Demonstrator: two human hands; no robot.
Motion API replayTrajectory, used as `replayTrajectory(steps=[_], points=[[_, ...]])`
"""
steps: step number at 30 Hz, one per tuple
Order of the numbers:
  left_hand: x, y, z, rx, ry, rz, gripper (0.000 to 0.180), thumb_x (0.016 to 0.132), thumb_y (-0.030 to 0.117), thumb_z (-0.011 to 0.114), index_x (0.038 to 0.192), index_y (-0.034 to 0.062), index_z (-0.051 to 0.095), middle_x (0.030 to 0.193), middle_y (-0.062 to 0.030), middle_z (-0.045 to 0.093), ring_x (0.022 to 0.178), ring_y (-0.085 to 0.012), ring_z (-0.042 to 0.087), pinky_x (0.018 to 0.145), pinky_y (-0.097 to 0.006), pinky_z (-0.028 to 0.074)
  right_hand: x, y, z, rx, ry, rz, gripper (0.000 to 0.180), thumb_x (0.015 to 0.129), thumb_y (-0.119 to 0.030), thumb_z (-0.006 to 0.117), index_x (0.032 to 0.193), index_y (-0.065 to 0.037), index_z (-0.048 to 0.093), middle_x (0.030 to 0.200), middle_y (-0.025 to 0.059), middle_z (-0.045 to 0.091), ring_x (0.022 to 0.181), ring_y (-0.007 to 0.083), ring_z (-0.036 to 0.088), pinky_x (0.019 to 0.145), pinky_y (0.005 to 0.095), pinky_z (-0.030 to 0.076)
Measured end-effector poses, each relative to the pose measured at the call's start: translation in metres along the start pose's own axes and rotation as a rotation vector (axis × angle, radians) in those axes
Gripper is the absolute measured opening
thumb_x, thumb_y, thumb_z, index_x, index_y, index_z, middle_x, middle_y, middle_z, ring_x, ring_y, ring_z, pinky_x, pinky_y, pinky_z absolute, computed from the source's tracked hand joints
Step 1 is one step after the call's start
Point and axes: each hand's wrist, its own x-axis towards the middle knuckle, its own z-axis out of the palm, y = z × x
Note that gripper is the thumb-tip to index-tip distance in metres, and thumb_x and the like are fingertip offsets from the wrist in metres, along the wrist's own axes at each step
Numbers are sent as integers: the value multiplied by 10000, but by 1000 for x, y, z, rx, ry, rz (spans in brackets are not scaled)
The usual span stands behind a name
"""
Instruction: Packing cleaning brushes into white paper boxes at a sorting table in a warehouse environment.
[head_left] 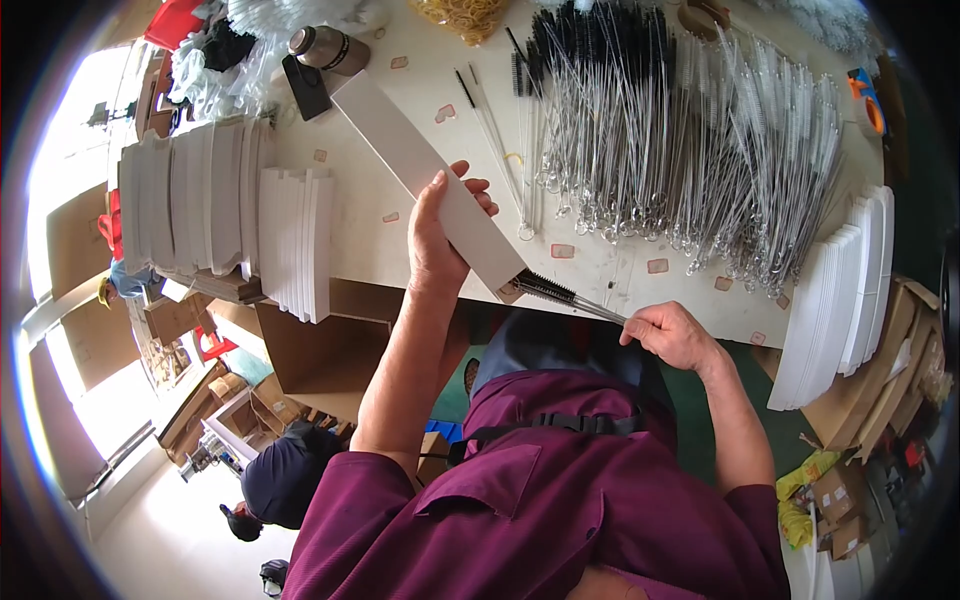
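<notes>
White box [466,218], held by left hand [433,243], should be aligned with brushes [550,288] pinched in right hand [674,335] at its four o'clock.

A pale-topped table [350,240] spreads ahead of the left hand [440,235] and across beyond the right hand [672,333]. Green floor [695,415] shows just behind the right hand. Far to the left of the left hand, windows [75,160] glare white, lighting that side strongly; well to the right of the right hand, it is dimmer. Behind and left of the left hand lies a smooth white surface [170,530], floor or wall unclear.
</notes>
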Motion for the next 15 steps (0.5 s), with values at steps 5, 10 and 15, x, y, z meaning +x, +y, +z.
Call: replayTrajectory(steps=[5,10,15], points=[[-5,-12,6,33,54,-5,508,949,340,621,1260,-49,519,980,-193,615,803,-232,601,791,-403,520,3,8,7,179,-49,76,327,1015,-247,603,870,13,736,568,-40,487,522,46,412,504,259,338],[-7,-19,6,48,44,-16,500,950,349,616,1239,-48,526,973,-194,617,806,-235,609,797,-410,526,7,-3,13,236,-66,89,332,1012,-257,603,867,9,738,558,-34,488,523,52,421,509,268,348],[3,-16,-5,56,41,-24,497,945,340,616,1234,-54,525,971,-192,616,808,-235,609,795,-412,528,5,5,8,217,-67,55,331,1013,-259,613,868,8,743,559,-41,488,522,42,417,507,260,348]])
